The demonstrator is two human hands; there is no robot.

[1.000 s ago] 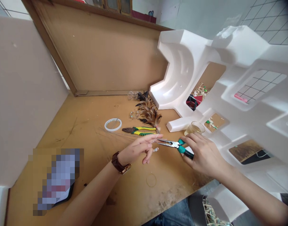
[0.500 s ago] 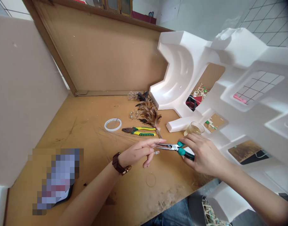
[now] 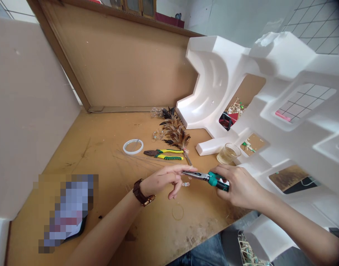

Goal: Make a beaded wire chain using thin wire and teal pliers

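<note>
My right hand is wrapped round the teal and black handles of long-nose pliers. The pliers' jaws point left and look closed, with their tip at the fingers of my left hand. That hand, with a brown watch on its wrist, pinches a thin wire at the jaw tip. Small clear beads hang just below the fingers. Behind the hands lie yellow and green pliers, a bundle of brown feathers and a white tape ring.
A glass cup stands beyond my right hand, beside a large white foam piece. Thin wires lie near the tape ring. A rubber band is near the front edge. Cardboard rises behind; a blurred phone lies at left.
The teal pliers have tilted, their handles turning and their open jaws closing. My right hand has shifted slightly, and the beads hang a little lower. The left fingers have curled slightly.
</note>
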